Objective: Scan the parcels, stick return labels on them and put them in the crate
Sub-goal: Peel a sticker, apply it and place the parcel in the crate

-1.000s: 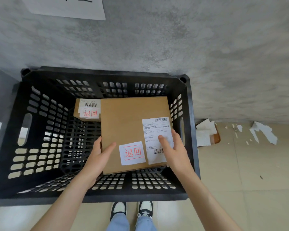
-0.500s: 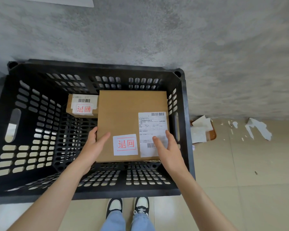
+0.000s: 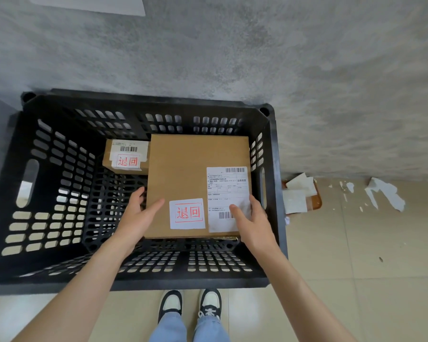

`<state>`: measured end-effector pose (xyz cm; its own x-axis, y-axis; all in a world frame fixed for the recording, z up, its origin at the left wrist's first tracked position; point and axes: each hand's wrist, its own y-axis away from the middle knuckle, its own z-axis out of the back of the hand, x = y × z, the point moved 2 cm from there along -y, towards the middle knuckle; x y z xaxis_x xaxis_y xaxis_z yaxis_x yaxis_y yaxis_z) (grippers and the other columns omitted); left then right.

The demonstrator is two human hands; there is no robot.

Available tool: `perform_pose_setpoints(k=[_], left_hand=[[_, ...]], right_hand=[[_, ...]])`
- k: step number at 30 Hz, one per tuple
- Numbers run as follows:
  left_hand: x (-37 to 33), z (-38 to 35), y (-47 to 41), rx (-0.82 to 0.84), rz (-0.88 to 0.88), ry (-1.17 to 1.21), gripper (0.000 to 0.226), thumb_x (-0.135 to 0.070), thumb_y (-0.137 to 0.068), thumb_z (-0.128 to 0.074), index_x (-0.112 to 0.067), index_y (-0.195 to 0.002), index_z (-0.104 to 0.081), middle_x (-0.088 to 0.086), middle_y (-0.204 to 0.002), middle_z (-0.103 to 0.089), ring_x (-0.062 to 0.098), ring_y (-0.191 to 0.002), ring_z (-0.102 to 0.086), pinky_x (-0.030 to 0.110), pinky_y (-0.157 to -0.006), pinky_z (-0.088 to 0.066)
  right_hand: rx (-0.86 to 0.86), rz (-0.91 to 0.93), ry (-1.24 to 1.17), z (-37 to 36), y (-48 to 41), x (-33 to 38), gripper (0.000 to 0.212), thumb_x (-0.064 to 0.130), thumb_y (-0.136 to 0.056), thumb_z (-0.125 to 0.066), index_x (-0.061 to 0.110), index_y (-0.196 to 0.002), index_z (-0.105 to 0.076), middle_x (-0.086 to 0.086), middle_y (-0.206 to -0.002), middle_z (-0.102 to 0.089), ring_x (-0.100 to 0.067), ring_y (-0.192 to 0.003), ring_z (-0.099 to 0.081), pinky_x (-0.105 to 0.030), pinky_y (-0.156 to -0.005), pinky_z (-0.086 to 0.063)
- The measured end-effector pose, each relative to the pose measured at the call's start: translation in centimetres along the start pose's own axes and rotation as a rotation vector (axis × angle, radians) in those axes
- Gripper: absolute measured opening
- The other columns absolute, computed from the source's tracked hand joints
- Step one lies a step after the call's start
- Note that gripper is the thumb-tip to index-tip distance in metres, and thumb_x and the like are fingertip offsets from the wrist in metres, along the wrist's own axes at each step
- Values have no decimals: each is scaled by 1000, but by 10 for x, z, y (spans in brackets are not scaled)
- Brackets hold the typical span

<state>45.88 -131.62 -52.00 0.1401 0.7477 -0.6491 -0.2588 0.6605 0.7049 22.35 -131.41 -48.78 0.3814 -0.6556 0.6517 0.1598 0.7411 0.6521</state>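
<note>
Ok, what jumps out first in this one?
A large cardboard parcel sits inside the black crate, gripped at its near corners by the left hand and right hand. Its white return label with red characters sits near the front edge; a smaller parcel with the same label lies beside it at the far wall. Torn paper scraps litter the floor right of the crate.

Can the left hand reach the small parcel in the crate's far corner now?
Probably yes: the small parcel lies uncovered just beyond the left hand, nothing between, once it releases the big parcel.
</note>
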Motion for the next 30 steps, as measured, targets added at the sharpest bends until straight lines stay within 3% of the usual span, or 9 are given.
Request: perform_pose_setpoints(k=[4, 8, 15, 23, 30], left_hand=[[-17, 9, 25, -4, -14, -16, 68, -36, -91, -59, -27, -149, -24, 1, -154, -28, 20, -140, -28, 43, -110, -27], [-45, 23, 68, 3, -40, -19, 62, -34, -91, -60, -26, -146, -32, 2, -150, -36, 20, -137, -33, 42, -111, -29], [-99, 47, 178, 24, -157, -49, 49, -29, -91, -59, -25, -137, -45, -1, -142, -47, 13, -129, -43, 33, -106, -33], [-148, 59, 291, 46, -377, -163, 44, -36, -90, -58, -35, -133, -46, -14, -137, -49, 2, -122, -45, 28, -104, -33], [-185, 67, 348, 54, -581, -219, 43, -37, -90, -58, -37, -132, -47, -17, -134, -50, 2, -123, -46, 28, -103, -34]], right_hand=[[-11, 35, -31, 13, 18, 15, 60, 37, -93, -54, 27, -146, -28, 5, -139, -45, -10, -120, -46, -26, -96, -36], [-19, 80, -38, 32, 50, 41, 61, 38, -92, -55, 26, -146, -29, 7, -143, -38, -1, -114, -35, -21, -94, -29], [-61, 130, -86, 80, 134, 89, 56, 31, -91, -59, 21, -142, -37, -1, -142, -44, -14, -129, -43, -27, -100, -35], [-96, 251, -155, 126, 238, 123, 46, 27, -91, -59, 21, -135, -46, 1, -133, -52, -12, -122, -49, -34, -105, -40], [-188, 352, -179, 143, 297, 145, 47, 30, -90, -60, 24, -134, -46, 2, -131, -53, -13, -120, -50, -36, -102, -43]])
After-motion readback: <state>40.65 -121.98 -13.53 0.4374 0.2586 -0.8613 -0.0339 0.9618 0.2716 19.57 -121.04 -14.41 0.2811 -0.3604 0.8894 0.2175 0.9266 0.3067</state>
